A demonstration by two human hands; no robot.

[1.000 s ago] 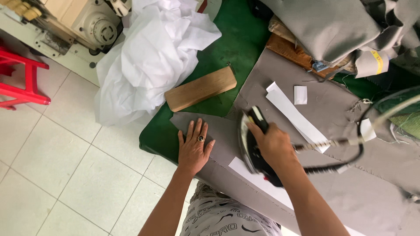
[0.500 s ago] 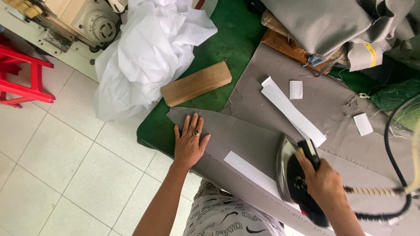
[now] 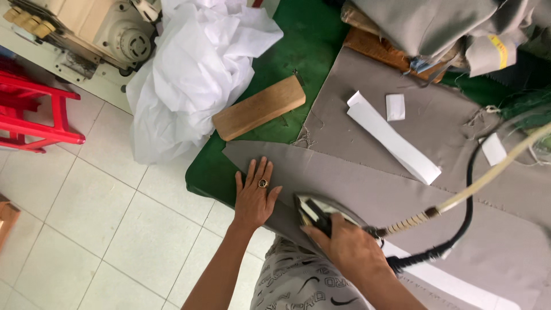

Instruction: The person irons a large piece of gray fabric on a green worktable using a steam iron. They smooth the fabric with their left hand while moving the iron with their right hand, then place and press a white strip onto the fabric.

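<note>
My left hand [image 3: 255,195] lies flat, fingers spread, on the near left corner of a grey fabric piece [image 3: 367,183] spread over a green padded table [image 3: 298,40]. A ring sits on one finger. My right hand [image 3: 347,250] grips the handle of a steam iron [image 3: 321,211], whose sole rests on the grey fabric just right of my left hand. A black cord and a pale hose [image 3: 488,175] run from the iron off to the right. A white strip [image 3: 459,284] shows on the fabric right of the iron.
A wooden block [image 3: 259,107] lies on the green table behind my left hand. White crumpled cloth [image 3: 195,74] hangs over the table's left edge. A long white strip [image 3: 393,138] and small white patches lie on grey fabric. A sewing machine [image 3: 92,28] and red stool [image 3: 34,112] stand left.
The iron in my right hand went right along the fabric, then came back left, close to my left hand. My left hand stayed flat in the same place.
</note>
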